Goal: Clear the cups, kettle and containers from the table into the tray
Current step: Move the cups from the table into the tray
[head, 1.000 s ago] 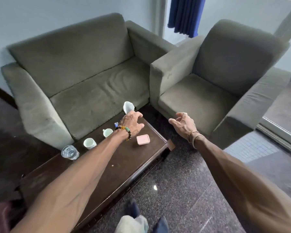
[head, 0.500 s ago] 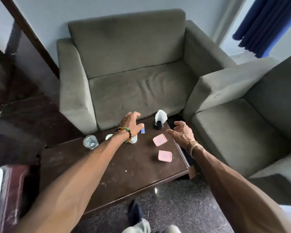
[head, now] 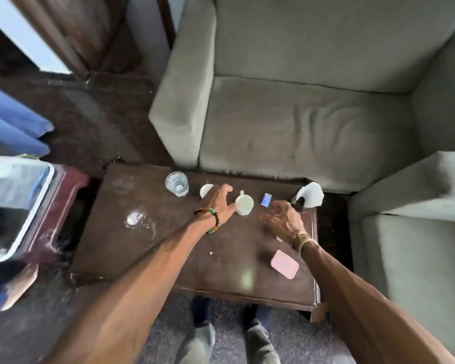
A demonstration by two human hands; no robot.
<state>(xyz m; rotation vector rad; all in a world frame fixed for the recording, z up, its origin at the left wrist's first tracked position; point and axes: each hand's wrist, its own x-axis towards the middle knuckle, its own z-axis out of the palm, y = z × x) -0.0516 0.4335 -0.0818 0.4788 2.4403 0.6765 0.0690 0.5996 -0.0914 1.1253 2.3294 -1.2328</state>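
Hovering low over the dark brown wooden low table (head: pixel 229 266), the left hand (head: pixel 219 203) sits with its fingers spread wide. It holds nothing. Its thumb lies just beside the rim of the small white ceramic cup with a handle (head: pixel 244 205), and its fingers partly cover a second small white cup (head: pixel 206 189).

The right hand (head: pixel 282 222) hangs above the table with its fingers loosely curled and empty, close to the white kettle with a dark base (head: pixel 310 198) at the far right corner.

Nothing has been lifted yet. The cups, the clear glass tumbler (head: pixel 176 183), the kettle and the pink rectangular lidded container (head: pixel 284 264) all stand on the table. The white-rimmed tray (head: pixel 36 203) sits well apart to the left on a dark red stool (head: pixel 66 195).

The main risk is probably crowding. The cups stand close together, so a spread hand closing on one could knock its neighbour or the tumbler, which appears to hold water and would spill.

The kettle stands near the table's edge, where a careless brush from the right hand could tip it off. The long carry to the tray also invites slopping if anything is gripped loosely. Motion blur leaves the exact contact of the left thumb uncertain.
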